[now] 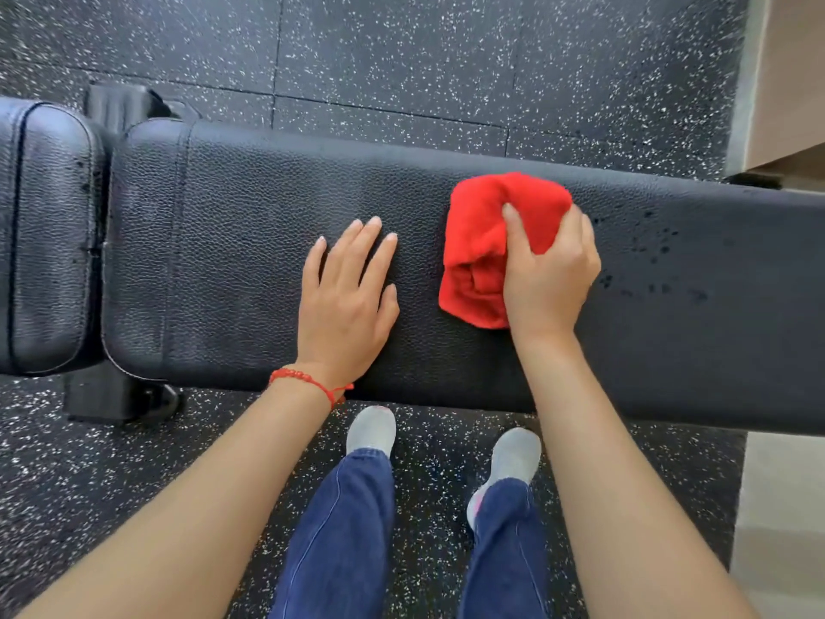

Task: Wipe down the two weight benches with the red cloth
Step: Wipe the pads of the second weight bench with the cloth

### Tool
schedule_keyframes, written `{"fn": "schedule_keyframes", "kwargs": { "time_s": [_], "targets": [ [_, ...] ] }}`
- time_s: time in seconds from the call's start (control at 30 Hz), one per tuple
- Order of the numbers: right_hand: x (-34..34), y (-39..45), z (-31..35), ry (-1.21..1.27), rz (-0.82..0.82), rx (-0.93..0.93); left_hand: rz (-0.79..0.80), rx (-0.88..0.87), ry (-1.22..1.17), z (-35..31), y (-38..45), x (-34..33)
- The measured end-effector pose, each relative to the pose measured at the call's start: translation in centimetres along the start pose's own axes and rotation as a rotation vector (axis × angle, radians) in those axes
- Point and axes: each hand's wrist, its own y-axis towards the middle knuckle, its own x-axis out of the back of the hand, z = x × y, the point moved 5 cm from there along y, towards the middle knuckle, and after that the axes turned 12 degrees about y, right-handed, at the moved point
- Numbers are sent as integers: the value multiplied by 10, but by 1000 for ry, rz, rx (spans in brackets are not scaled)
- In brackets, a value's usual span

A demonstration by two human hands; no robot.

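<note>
A black padded weight bench (250,243) runs left to right across the view, its long back pad in the middle and a separate seat pad (44,234) at the left. My right hand (549,279) grips the bunched red cloth (482,243) and holds it down on the long pad, right of centre. My left hand (346,301) rests flat on the pad beside the cloth, fingers straight and spread. Dark wet droplets (652,252) speckle the pad to the right of the cloth. Only one bench is in view.
Black rubber floor (402,60) with white flecks lies on both sides of the bench. My legs in blue jeans and grey shoes (372,428) stand at the near edge. The bench's black frame feet (120,399) stick out at the left. A pale wall and floor strip (781,82) border the right.
</note>
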Motion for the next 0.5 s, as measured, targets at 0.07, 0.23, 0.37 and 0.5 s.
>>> {"fn": "schedule_keyframes", "kwargs": {
  "time_s": [0.07, 0.23, 0.37, 0.5],
  "targets": [
    [1, 0, -2, -4, -6, 17, 8, -14, 31, 1, -1, -2],
    [28, -37, -12, 23, 44, -24, 8, -17, 52, -1, -2, -2],
    [52, -73, -19, 17, 143, -46, 9, -11, 65, -2, -2, -2],
    [55, -65, -20, 10, 132, -49, 8, -14, 74, -3, -2, -2]
  ]
}}
